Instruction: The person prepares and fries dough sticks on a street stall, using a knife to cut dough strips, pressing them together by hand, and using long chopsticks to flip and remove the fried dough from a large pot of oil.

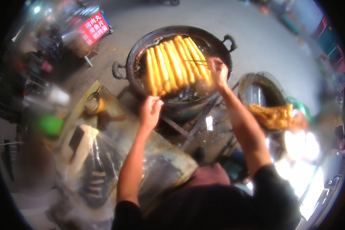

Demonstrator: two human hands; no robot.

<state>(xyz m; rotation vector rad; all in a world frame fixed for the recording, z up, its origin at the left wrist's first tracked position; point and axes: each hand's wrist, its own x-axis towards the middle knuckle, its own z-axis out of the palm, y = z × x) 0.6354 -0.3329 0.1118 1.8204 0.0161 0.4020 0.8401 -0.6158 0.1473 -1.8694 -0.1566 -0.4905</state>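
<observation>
My right hand (217, 69): closed on thin, dark, straight sticks (197, 61), which point left over long golden dough strips (175, 63). Strips lie side by side, left of that hand, in a round black two-handled pan (140, 44). My left hand (150, 110): by the near rim, fingers drawn together; cannot tell if I hold anything there. Right of my right forearm, crinkled golden-brown fried pieces (270, 115).

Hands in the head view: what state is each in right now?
Left hand: loosely curled near the wok; whether it holds anything cannot be told.
Right hand: closed, holding thin sticks over the wok.
</observation>
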